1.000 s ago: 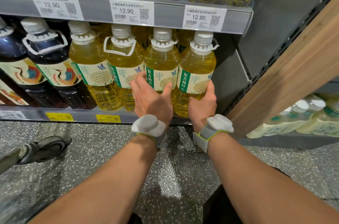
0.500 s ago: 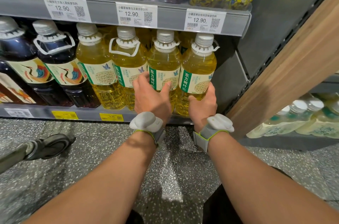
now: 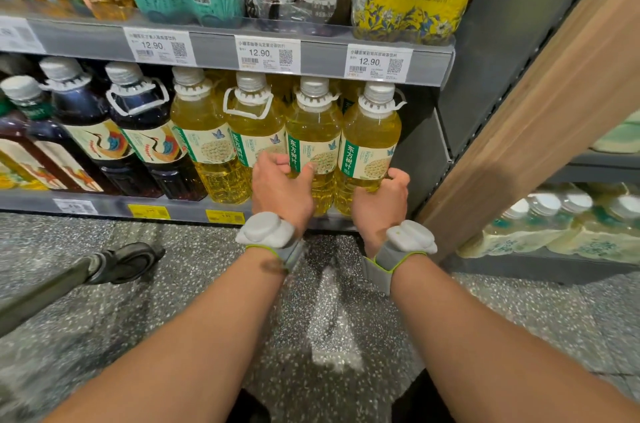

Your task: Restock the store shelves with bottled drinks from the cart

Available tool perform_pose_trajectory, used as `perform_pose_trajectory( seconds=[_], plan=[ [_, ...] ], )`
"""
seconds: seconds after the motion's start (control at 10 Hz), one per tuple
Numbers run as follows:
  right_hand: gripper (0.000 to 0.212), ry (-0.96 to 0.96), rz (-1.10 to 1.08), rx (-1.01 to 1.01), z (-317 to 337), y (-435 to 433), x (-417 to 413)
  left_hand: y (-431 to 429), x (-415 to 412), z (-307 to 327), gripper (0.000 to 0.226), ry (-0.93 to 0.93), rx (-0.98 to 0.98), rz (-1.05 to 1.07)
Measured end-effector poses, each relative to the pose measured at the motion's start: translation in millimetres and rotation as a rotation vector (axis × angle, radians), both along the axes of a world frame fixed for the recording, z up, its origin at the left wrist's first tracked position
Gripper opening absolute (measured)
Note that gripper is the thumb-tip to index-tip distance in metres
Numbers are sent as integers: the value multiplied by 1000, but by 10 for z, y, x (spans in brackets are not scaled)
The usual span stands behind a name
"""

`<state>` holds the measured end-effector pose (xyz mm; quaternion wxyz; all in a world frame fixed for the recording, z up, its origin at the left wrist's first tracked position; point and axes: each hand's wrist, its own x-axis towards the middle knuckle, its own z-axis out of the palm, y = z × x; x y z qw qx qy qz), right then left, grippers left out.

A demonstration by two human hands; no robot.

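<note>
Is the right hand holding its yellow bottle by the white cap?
No, the right hand grips the rightmost yellow bottle low on its body, under the label, and the white cap is free.

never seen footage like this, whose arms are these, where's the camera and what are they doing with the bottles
No machine here: these are a person's bare arms, filmed by one wide-angle camera worn on the head, looking forward and down. The grey wristbands are worn devices; their purpose is not shown. The lower shelf holds yellow drink bottles, with dark bottles to their left. The left hand grips the second yellow bottle from the right; the right hand grips the rightmost yellow bottle. Both bottles stand on the shelf.
</note>
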<state>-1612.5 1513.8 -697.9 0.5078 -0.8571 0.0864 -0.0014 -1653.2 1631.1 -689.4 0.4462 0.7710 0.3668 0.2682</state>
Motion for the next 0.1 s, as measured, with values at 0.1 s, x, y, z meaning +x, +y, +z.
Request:
perform_pose_trajectory(
  seconds=[0.1],
  plan=[
    [42,117,55,11,161,-36,-71,23,-111,163,27,0,-15,-63]
  ],
)
